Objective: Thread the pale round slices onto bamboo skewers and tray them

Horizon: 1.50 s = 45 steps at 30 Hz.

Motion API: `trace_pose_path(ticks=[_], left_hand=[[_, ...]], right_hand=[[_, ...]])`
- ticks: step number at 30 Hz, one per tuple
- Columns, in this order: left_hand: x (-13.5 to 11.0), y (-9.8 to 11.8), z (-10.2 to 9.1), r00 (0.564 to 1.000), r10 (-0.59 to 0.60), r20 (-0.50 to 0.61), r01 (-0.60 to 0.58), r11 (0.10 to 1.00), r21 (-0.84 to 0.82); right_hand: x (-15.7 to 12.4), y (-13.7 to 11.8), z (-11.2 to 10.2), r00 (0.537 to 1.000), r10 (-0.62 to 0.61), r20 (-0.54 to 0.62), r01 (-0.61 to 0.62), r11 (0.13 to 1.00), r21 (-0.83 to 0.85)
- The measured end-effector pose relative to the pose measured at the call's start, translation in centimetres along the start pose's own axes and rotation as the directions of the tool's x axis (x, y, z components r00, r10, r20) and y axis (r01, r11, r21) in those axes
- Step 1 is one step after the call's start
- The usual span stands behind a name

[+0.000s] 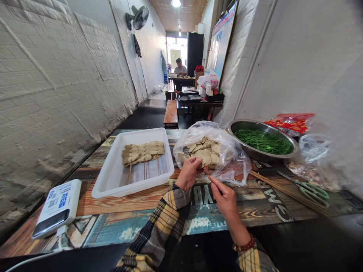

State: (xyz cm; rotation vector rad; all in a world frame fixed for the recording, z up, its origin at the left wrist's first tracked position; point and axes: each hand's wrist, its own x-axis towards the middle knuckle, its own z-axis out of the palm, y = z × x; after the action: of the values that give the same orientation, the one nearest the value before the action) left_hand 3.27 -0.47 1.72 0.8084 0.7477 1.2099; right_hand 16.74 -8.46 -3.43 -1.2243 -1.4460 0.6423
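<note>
My left hand (189,174) is closed, thumb and fingers pinching a beige round slice at the mouth of a clear plastic bag (235,166). More thin beige slices (208,151) lie heaped inside that bag. Just right of it, my right hand (225,196) is closed in a pinch on a thin bamboo skewer, mostly hidden by the fingers and seen nearly end-on. The two hands' fingertips almost meet. To the left stands a white plastic tray (110,185), where several skewers threaded with overlapping slices (143,153) lie side by side, sticks toward me.
A steel bowl of green chives (262,141) stands at the right. Near it lie loose bamboo skewers (283,190), green-handled scissors (313,194) and plastic bags (314,147). A white device with a cable (58,207) sits at the left. Farther back are a bench (171,112) and a seated person (180,68).
</note>
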Motion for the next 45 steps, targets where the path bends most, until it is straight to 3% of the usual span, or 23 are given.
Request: trace_pose_path(ticks=[19,33,45], left_hand=[[0.44,-0.59,-0.10,0.997,0.075,-0.027,-0.075,0.997,0.015],[0.65,-0.77,-0.29,0.987,0.149,-0.058,-0.134,0.969,0.207],[0.62,-0.60,-0.23,0.996,0.078,-0.047,-0.074,0.994,0.078]], right_hand=[[0.04,0.26,0.19,0.999,0.015,-0.037,-0.015,1.000,-0.003],[-0.03,0.14,0.35,0.992,0.120,0.037,-0.122,0.990,0.070],[-0.01,0.24,0.23,0.997,0.077,0.030,-0.079,0.994,0.078]])
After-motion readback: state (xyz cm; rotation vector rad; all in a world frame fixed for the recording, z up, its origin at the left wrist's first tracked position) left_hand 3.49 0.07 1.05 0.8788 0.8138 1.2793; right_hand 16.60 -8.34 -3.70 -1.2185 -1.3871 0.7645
